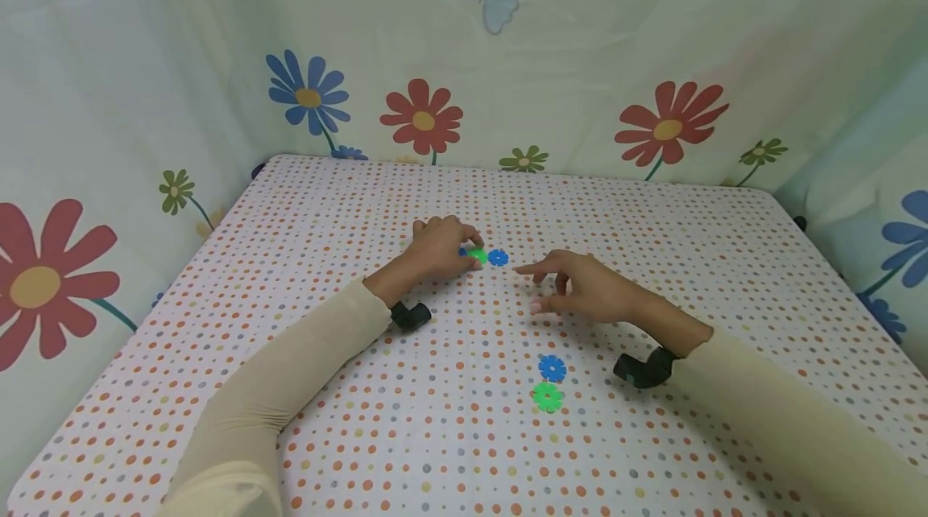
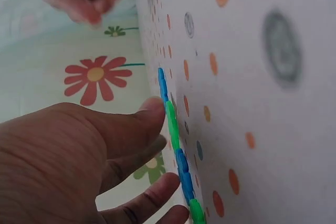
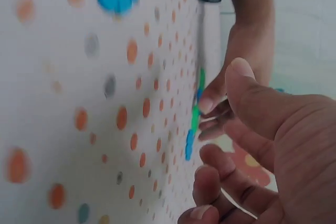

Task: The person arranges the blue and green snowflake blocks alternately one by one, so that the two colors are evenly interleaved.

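A row of flat, notched interlocking discs, blue and green by turns, lies on the dotted cloth. My left hand (image 1: 441, 250) is low over it, thumb and index finger at either side of a green disc (image 2: 172, 124). A blue disc (image 1: 498, 258) forms the row's right end, edge to edge with that green one. Under the other left fingers run another blue disc (image 2: 184, 174) and a green disc (image 2: 197, 212), mostly hidden from the head view. My right hand (image 1: 583, 287) hovers to the right, index finger extended, the others loosely bent, holding nothing.
Nearer to me lie a separate blue disc (image 1: 553, 368) and green disc (image 1: 547, 397), close together. The dotted tablecloth (image 1: 406, 428) covers the table. A flower-printed curtain (image 1: 551, 82) surrounds its back and sides. Each wrist carries a black camera mount (image 1: 644, 370).
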### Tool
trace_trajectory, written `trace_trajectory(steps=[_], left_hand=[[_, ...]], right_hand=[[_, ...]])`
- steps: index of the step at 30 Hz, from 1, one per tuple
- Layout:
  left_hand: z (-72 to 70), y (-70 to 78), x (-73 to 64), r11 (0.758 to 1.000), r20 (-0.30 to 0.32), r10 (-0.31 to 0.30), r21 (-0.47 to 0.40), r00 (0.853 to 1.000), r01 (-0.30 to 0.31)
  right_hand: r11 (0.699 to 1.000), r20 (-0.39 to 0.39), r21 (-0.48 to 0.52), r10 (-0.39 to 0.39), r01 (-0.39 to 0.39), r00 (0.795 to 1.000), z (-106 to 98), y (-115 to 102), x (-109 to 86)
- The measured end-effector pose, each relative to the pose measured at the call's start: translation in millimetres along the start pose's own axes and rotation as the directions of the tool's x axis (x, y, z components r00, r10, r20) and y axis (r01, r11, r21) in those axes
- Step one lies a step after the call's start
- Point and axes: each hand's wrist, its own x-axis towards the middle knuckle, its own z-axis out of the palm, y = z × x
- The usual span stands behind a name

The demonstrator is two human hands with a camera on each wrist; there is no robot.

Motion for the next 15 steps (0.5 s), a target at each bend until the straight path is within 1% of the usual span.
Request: trace_trajectory(steps=[3,6,10,13,15], left_hand=[[-0.9,3.8,0.7,1.0,0.003,0.004,0.006,1.0,-0.004],[-1.2,8.1,1.5,1.0,-0.003,0.004,-0.014,1.0,-0.004],[0.2,16.8,4.3,0.998,0.015,0.027,-0.055,1.0,-0.026],[3.2,24.7,8.2,0.998,0.042,0.043,-0.054,0.998,-0.041],[5.4,30.0,11.3,0.998,0.061,0.052,-0.046,0.997,-0.049]], right_hand=[[0.998,0.021,0.029,-0.052,0.051,0.998,1.7,-6.1,-24.2],[0.994,0.077,0.053,-0.101,0.097,0.992,5.4,-12.0,-42.8],[0.994,0.148,0.044,-0.104,0.098,0.984,11.5,-20.0,-59.0],[0.993,0.167,0.038,-0.113,0.108,0.98,16.2,-24.3,-68.0],[0.99,0.167,0.035,-0.139,0.135,0.976,19.6,-26.0,-73.3]])
